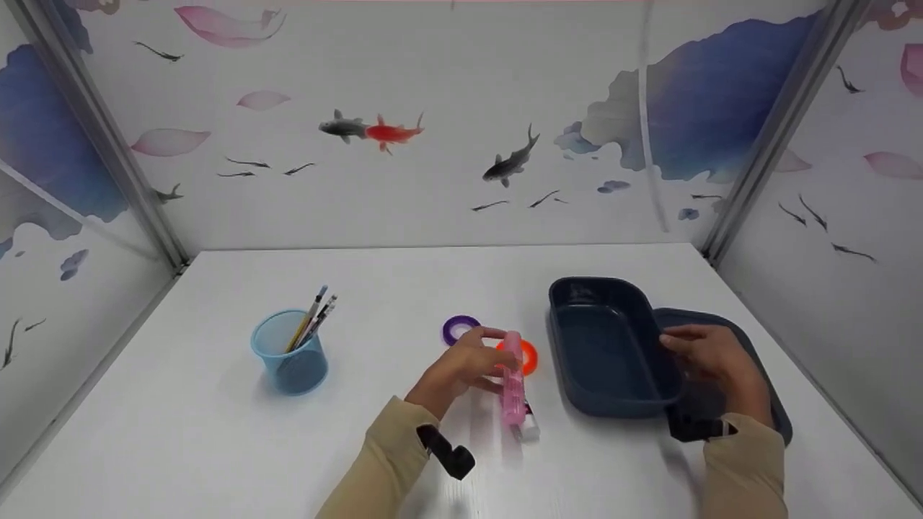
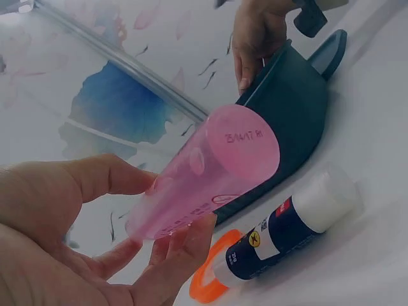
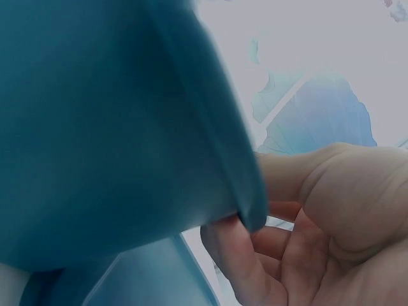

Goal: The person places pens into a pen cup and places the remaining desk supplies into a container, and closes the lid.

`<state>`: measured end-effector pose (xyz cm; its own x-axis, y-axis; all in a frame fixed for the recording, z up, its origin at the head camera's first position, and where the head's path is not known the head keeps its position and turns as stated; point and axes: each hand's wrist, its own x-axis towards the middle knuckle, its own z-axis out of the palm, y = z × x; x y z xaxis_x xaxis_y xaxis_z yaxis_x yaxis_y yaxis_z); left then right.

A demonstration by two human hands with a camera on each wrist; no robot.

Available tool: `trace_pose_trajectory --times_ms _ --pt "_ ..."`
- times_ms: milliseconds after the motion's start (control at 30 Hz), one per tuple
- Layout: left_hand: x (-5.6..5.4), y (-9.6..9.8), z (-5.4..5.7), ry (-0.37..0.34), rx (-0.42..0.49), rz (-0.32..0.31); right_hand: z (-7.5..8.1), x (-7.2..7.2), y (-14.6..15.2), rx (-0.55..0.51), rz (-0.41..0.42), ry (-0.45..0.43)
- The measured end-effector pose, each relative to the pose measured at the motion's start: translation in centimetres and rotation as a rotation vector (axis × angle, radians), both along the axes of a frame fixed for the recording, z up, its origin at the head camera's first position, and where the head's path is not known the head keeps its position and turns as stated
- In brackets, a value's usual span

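My left hand [image 1: 461, 366] holds a pink translucent tube [image 1: 513, 404] between thumb and fingers, above the table. In the left wrist view, the round end of the tube [image 2: 248, 143] faces the camera and bears a printed date code. Just below lies a glue stick [image 2: 268, 239] with a white cap, touching or overlapping an orange ring [image 1: 531, 357]. My right hand [image 1: 714, 360] pinches the right rim of a dark blue rectangular box [image 1: 602, 353], thumb and fingers on either side of its wall [image 3: 127, 159]. The box looks bare inside.
A purple ring [image 1: 450, 333] lies behind my left hand. A light blue cup [image 1: 299, 371] with several pencils [image 1: 310, 321] stands at the left. A dark lid or tray [image 1: 775, 418] lies partly under the box at the right. Printed panels [image 1: 433, 209] enclose the white table.
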<state>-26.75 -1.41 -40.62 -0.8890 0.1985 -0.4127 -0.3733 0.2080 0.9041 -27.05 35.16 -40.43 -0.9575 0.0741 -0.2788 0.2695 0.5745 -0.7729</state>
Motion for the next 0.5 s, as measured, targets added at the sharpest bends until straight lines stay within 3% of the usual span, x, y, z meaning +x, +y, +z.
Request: trace_pose_trajectory --times_ms 500 --pt "-2.1 4.0 2.5 -0.035 0.123 -0.04 0.0 0.0 -0.3 0.017 -0.023 0.002"
